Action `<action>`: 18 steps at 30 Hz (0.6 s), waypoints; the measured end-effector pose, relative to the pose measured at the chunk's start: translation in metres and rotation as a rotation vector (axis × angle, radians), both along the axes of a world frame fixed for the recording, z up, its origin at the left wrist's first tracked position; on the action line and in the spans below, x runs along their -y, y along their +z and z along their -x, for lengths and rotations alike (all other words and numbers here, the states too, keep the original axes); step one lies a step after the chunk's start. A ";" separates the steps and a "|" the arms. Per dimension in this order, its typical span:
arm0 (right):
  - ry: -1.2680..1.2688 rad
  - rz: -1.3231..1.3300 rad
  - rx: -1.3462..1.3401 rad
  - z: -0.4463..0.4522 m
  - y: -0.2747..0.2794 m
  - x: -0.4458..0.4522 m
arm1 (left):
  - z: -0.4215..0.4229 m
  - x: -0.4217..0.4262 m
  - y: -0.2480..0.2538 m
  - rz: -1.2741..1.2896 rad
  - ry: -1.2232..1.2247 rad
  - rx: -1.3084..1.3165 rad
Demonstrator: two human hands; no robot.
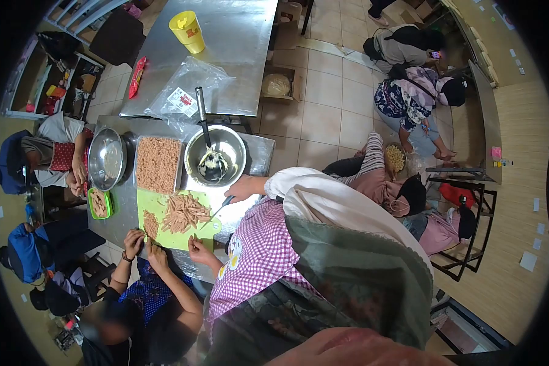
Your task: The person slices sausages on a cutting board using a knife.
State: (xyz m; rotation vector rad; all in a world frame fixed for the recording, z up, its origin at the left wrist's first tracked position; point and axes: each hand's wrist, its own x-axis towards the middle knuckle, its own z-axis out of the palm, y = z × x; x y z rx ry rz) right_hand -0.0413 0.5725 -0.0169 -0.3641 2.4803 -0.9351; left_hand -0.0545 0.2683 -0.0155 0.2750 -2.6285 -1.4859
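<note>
My right hand (243, 188) is closed on the handle of a knife (218, 210), whose blade slants down over the right edge of a green cutting board (211, 233). Strips of light-brown food (185, 213) lie piled on the board, with a smaller heap of finely cut pieces (150, 224) to their left. My left hand (200, 251) is at the board's lower edge, its fingers curled together; anything between them is too small to make out. Above the board, a tray (158, 165) holds chopped brown food, beside a metal bowl (233, 172) with a black-handled utensil.
A co-worker's two hands (145, 246) are at the board's lower left corner. Another person's hands (77, 177) are near a steel bowl (107, 160) and a green container (108, 213). A second table (238, 61) bears a yellow cup (189, 33) and plastic bag (192, 79).
</note>
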 end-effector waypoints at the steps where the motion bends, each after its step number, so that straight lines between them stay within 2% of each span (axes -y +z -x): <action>1: 0.004 -0.009 -0.003 0.001 -0.002 0.001 | 0.000 -0.001 0.001 -0.002 0.011 0.016; 3: -0.008 -0.007 -0.077 0.002 -0.011 0.003 | -0.002 -0.003 0.003 -0.004 0.034 0.047; 5: -0.025 -0.005 -0.155 0.002 -0.021 0.006 | 0.003 0.015 -0.024 -0.130 0.009 0.070; 7: -0.046 -0.004 -0.237 0.003 -0.026 0.010 | 0.004 0.018 -0.027 -0.178 0.005 0.107; 10: -0.065 -0.041 -0.182 0.007 -0.026 0.016 | 0.004 0.020 -0.026 -0.151 0.020 0.161; 18: -0.062 0.146 -0.132 0.009 -0.037 0.021 | 0.004 0.019 -0.017 -0.045 -0.002 0.202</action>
